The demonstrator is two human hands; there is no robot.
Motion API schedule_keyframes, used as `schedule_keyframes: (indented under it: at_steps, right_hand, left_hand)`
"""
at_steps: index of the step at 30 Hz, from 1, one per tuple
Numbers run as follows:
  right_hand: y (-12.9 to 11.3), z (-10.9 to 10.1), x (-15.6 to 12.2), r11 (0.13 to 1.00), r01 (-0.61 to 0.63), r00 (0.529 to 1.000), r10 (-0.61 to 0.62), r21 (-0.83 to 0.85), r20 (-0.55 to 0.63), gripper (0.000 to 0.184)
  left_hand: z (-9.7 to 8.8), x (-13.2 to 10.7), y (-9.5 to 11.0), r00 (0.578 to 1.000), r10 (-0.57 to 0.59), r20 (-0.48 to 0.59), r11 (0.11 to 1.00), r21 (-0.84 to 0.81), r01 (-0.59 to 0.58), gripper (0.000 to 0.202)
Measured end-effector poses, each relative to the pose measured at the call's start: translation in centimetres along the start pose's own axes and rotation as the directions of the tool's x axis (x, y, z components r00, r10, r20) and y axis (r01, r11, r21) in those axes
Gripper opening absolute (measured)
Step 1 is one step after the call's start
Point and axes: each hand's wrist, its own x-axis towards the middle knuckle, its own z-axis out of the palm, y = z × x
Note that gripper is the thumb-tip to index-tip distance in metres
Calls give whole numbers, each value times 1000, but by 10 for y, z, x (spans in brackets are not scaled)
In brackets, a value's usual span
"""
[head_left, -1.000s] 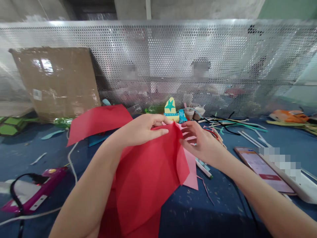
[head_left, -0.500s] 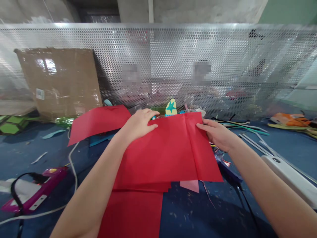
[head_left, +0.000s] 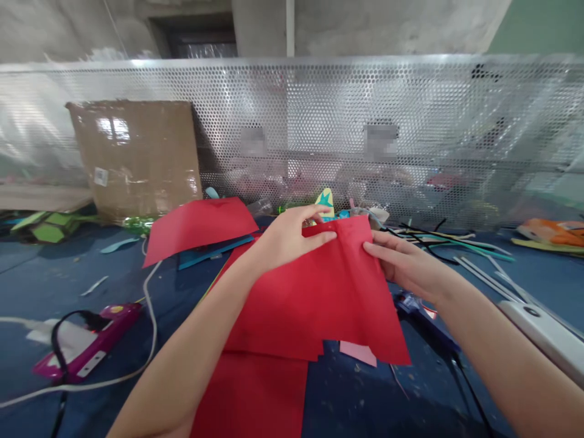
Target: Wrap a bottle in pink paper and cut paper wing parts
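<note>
Head view: left hand and right hand both pinch the red sheet by its far edge, lifting it over more red paper on the table. The sheet is spread open and looks uncut, so it's early going, I'd say.

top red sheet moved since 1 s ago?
Yes. The top red sheet has swung open rightward, now covering most of the pink paper; left hand and right hand pinch its far edge near the star cutout.

Two bare forearms, L hand, R hand, slim fingers, nails prob. short
</note>
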Motion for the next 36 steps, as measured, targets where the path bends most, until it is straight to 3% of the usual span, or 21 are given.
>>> schedule_keyframes:
  at_steps: [3,6,14,18,21,24,25,27,30,32,33,34,36]
  right_hand:
    - [4,3,-2,999,36,998,-34,-38,48,34]
    - [5,5,-3,993,67,996,-62,-94,57,33]
    - [-3,13,-7,968,159,987,-151,-195,53,35]
    - [-4,12,-8,927,158,984,-117,-341,136,30]
    - [-2,9,-5,925,130,989,-98,-356,107,29]
    - [-2,5,0,960,112,992,-124,-257,-34,26]
    - [-3,4,1,968,111,988,-133,-224,-81,24]
    - [-4,1,4,977,126,975,-154,-171,-159,18]
    - [-4,-3,9,979,178,947,-197,-98,-255,14]
    - [-4,-6,13,975,218,923,-223,-53,-313,16]
    - [-3,-8,14,971,238,911,-235,-35,-340,17]
    - [-3,-10,16,966,257,898,-246,-20,-364,19]
    - [-3,-16,19,957,290,877,-266,-1,-400,23]
  left_hand:
    - [-3,0,1,998,-24,60,975,-221,37,19]
    - [-5,-2,2,996,-35,77,942,-331,58,14]
    - [-7,-3,3,996,-6,92,963,-268,30,20]
    - [-10,-3,4,996,-32,85,971,-234,52,29]
    - [-12,-4,6,996,-30,-81,989,-147,18,34]
    - [-16,-6,8,929,40,-369,995,95,-5,32]
    - [-17,-6,8,905,62,-420,983,181,17,34]
    - [-20,-7,8,899,45,-436,963,258,76,43]
    - [-21,-8,8,947,-137,-292,981,89,170,64]
    - [-20,-9,7,972,-234,-17,966,-115,230,74]
    - [-19,-9,7,956,-240,169,947,-176,269,78]
    - [-17,-10,7,906,-220,362,934,-190,303,79]
    - [-12,-11,6,713,-178,678,943,-90,321,64]
